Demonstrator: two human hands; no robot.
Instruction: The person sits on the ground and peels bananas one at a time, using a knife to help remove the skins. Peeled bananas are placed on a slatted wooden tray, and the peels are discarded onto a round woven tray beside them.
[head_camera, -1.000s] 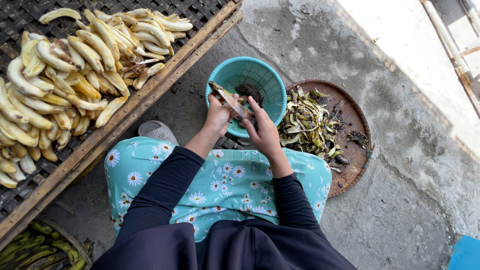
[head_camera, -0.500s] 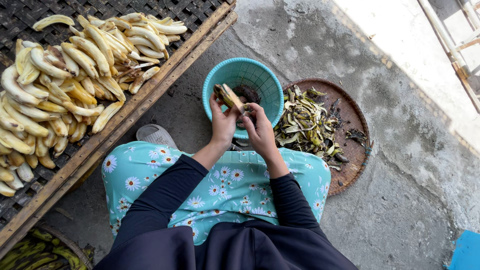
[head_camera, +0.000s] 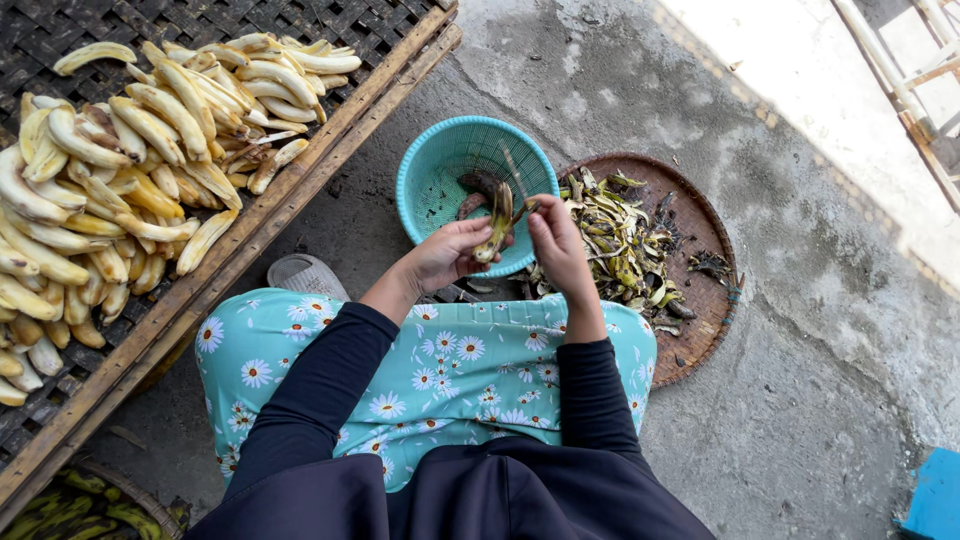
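Note:
My left hand grips a small banana, partly peeled, held upright over the near rim of a teal plastic basket. My right hand pinches a dark strip of its peel at the top right of the fruit. A couple of dark unpeeled bananas lie inside the basket. To the right of the basket sits a round brown woven tray piled with banana peels. My lap is covered by a teal cloth with daisies.
A dark woven drying rack with a wooden frame runs along the left, heaped with several peeled yellow bananas. A basket of green bananas sits at the bottom left. A sandal lies by the frame. Blue object at bottom right; concrete floor.
The banana has turned from lying slantwise to upright over the basket rim. My right hand has moved up to the fruit's top and pulls a peel strip away.

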